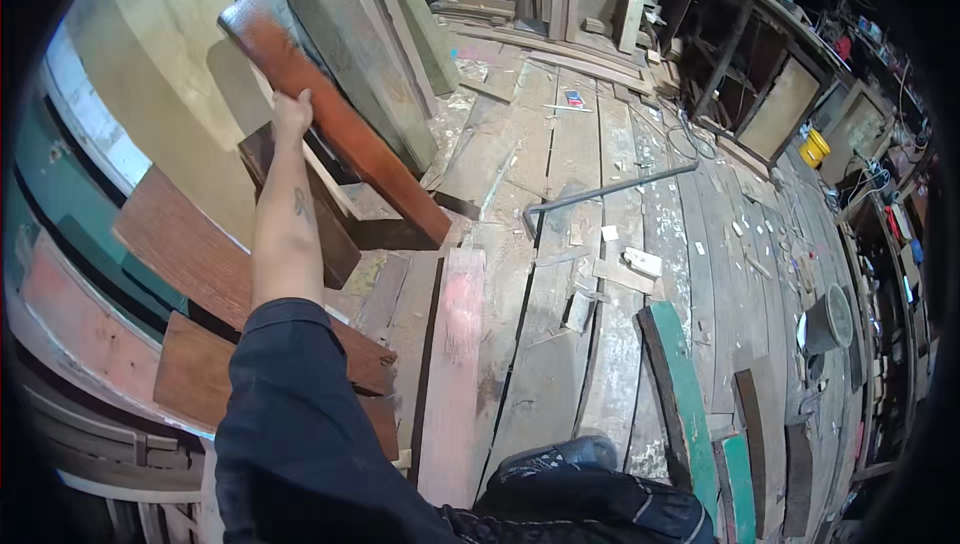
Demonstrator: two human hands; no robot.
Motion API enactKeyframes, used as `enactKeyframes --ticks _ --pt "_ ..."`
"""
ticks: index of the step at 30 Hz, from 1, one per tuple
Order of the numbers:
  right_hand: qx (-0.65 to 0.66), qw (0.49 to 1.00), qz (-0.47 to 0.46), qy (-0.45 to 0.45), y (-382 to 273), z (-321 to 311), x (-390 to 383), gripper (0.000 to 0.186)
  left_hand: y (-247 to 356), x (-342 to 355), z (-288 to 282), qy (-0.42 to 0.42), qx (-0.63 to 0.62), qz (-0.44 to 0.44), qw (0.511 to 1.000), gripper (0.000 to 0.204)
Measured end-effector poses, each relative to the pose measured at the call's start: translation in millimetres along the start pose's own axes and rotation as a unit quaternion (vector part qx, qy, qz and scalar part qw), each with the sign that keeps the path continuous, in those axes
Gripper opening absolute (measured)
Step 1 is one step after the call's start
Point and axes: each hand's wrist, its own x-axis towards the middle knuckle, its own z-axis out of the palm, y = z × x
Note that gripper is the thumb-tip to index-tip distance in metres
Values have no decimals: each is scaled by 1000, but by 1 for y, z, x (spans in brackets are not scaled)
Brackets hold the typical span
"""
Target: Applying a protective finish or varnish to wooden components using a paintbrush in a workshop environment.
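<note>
Slanting — long, glossy orange-brown plank, whitish sheen at upper end — left hand, fingers gripping edge.

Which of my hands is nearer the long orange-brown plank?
Left. Your left hand grips the edge of the orange-brown plank; your right hand is out of view.

**Red-brown leads the colours!**

Deep red-brown on the plank, pink smeared down the pale board, green along the painted strip, bright yellow on the bucket, near-black on the sleeve, white flecks across greyish floorboards!
</note>
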Motion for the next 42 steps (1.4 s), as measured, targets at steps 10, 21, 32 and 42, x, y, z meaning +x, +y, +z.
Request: enactKeyframes --ticks 10,21,32,42 --pt "19 997 -29 68 22 5 -19 22 71 -104 0 -10 163 -135 977 72" --pt "4 987 -74 141 50 37 -1 21 210 -402 119 -314 -235 70 917 38" --pt "-44 975 -20 217 9 -12 -34 26 562 -567 -95 -533 -351 603 478 58" --pt "16 966 -56 251 79 18 -22 28 612 -655 -176 -585 -229 646 434 76"
